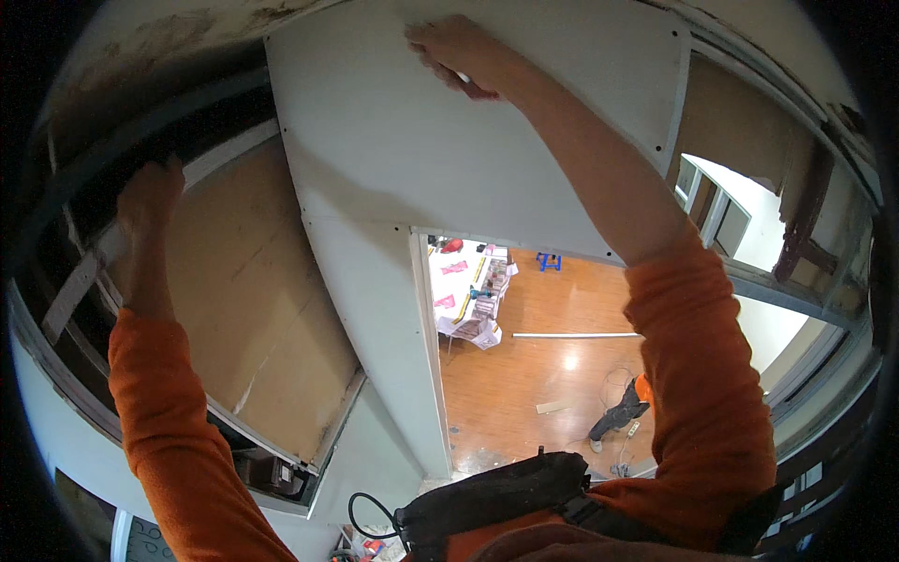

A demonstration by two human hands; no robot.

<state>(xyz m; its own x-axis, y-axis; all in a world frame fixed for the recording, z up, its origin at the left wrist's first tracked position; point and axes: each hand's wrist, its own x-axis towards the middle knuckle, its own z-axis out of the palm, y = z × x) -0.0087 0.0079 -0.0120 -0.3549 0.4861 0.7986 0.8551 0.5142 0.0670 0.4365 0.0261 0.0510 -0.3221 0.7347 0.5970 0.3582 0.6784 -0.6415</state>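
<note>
My left hand is raised at the left, its fingers curled at a pale frame bar that runs along the wall opening. At the top, my right hand is closed against a large white wall panel. A small bit of white shows under its fingers, but the thing in the grip is too covered to name. Dark screw heads dot the panel's edges. Below the bar, a brown board fills the opening beside the panel.
Through a doorway lie a wooden floor, a long white strip, a covered table with tools, and a blue stand. Another person is down there. Open framing stands at right; a black bag hangs at my front.
</note>
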